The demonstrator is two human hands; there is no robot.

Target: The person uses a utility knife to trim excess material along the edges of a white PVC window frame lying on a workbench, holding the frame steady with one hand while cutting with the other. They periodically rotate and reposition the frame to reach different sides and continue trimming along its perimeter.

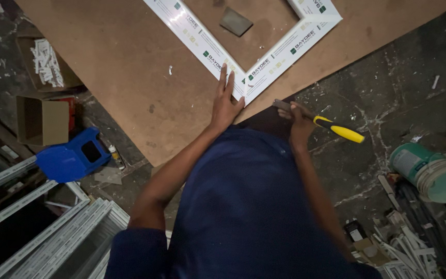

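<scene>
The brown board (130,57) lies before me, and everything sits relative to it. On it rests the white window frame (264,64), its corner pointing toward me near the board's edge. My left hand (225,103) lies flat and spread, fingers against that corner. Just off the board's edge, my right hand (299,120) grips a yellow-handled chisel (336,129), blade toward the corner.

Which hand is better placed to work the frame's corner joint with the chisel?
Right hand: it already grips the yellow-handled chisel, blade near the white frame corner. Left hand lies flat, bracing it.
</scene>
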